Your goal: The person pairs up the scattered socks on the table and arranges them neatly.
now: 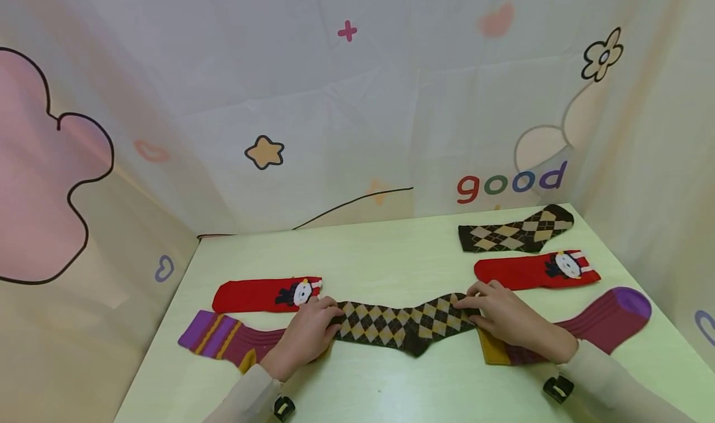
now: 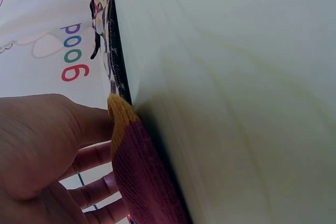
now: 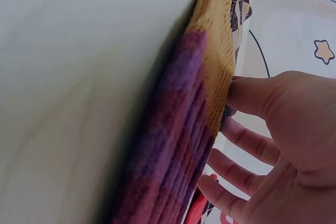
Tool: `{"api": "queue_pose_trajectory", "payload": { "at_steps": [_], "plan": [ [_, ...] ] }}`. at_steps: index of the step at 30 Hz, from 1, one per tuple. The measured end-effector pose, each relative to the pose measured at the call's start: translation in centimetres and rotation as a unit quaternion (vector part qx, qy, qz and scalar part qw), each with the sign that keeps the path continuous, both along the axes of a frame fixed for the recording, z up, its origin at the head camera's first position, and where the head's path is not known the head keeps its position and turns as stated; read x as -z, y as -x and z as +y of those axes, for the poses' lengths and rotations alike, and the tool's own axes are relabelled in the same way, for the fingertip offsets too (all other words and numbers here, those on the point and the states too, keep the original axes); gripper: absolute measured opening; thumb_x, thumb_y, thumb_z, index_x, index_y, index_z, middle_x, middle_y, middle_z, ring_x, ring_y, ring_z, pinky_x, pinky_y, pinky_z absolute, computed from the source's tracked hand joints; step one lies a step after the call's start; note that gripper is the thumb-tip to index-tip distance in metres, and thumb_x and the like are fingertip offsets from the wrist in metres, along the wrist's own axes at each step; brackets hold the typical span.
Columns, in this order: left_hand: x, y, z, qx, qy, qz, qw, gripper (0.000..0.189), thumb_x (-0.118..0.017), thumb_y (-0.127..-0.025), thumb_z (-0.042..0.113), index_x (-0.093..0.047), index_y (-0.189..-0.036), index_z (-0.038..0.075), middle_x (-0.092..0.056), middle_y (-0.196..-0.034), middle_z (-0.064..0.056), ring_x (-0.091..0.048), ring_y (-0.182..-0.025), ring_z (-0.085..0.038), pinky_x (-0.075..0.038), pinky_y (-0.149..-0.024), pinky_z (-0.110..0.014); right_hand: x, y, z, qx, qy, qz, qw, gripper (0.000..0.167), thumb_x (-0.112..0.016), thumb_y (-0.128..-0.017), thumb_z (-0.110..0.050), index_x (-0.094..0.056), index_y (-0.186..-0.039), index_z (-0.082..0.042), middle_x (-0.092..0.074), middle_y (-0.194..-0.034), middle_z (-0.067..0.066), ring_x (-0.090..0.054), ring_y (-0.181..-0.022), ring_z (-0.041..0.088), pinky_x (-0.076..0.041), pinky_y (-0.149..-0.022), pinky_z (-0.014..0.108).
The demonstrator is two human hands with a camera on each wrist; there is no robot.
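Argyle socks (image 1: pixel 374 325) two, red socks (image 1: pixel 251 296) two, maroon socks (image 1: pixel 600 322) two

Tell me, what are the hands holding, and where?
The middle argyle sock: the left hand pinches its left end, the right hand its right end.

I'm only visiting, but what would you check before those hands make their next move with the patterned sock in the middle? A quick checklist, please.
1. Left hand at one end of the middle argyle sock: ok.
2. Right hand at its other end: ok.
3. Middle argyle sock spread lengthwise, not bunched: ok.
4. Other argyle sock beside it: not ok, it lies apart near the far right corner.
5. Middle sock's ends free of the left maroon sock and right maroon sock: cannot tell, the hands partly hide them.
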State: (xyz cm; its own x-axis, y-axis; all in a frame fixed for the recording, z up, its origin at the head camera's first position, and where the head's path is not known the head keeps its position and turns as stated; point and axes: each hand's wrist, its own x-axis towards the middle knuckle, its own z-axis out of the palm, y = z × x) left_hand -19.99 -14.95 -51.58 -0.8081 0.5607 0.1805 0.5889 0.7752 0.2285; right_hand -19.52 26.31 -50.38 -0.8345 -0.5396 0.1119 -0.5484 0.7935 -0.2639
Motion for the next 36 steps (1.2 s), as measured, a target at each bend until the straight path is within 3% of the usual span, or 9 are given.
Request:
{"api": "queue_pose_trajectory", "payload": {
  "at_steps": [13, 23, 30, 36],
  "plan": [
    [-0.3, 0.0, -0.1, 0.009, 0.011, 0.008, 0.9999, 0.019, -0.078, -0.092, 0.017, -0.078, -0.109, 0.009, -0.068, -0.108, -0.002, -0.06, -0.095, -0.021, -0.053, -0.086, -0.039, 0.0, -0.1, 0.1, -0.014, 0.008, 0.0, 0.9999, 0.037, -0.084, -0.084, -0.008, -0.078, -0.118, -0.02, -0.065, -0.106, 0.001, -0.053, -0.092, 0.017, -0.052, -0.075, 0.031],
    [-1.2, 0.2, 0.4, 0.024, 0.035, -0.016, 0.999, 0.018, -0.074, -0.096, 0.026, -0.079, -0.106, 0.012, -0.07, -0.1, 0.0, -0.058, -0.087, -0.016, -0.05, -0.079, -0.033, 0.0, 0.0, 0.3, -0.035, 0.004, 0.004, 0.9994, 0.038, -0.083, -0.084, -0.007, -0.077, -0.12, -0.019, -0.065, -0.107, 0.0, -0.055, -0.093, 0.017, -0.053, -0.077, 0.032],
    [-2.2, 0.8, 0.6, 0.025, 0.024, -0.053, 0.998, 0.012, -0.076, -0.094, 0.023, -0.079, -0.1, 0.013, -0.073, -0.091, 0.003, -0.061, -0.08, -0.013, -0.054, -0.077, -0.033, -0.9, 0.0, 0.6, -0.041, -0.015, -0.022, 0.9988, 0.037, -0.081, -0.088, -0.011, -0.075, -0.124, -0.018, -0.069, -0.115, 0.003, -0.058, -0.097, 0.019, -0.056, -0.083, 0.037],
    [-3.7, 1.3, 1.2, 0.017, 0.022, -0.12, 0.9923, 0.011, -0.074, -0.096, 0.021, -0.076, -0.089, 0.013, -0.065, -0.076, 0.009, -0.053, -0.065, -0.008, -0.05, -0.062, -0.026, -1.9, 0.0, 0.9, -0.043, -0.021, -0.056, 0.9973, 0.036, -0.078, -0.091, -0.015, -0.074, -0.127, -0.018, -0.07, -0.119, 0.004, -0.061, -0.101, 0.022, -0.057, -0.086, 0.041]
  ]
}}
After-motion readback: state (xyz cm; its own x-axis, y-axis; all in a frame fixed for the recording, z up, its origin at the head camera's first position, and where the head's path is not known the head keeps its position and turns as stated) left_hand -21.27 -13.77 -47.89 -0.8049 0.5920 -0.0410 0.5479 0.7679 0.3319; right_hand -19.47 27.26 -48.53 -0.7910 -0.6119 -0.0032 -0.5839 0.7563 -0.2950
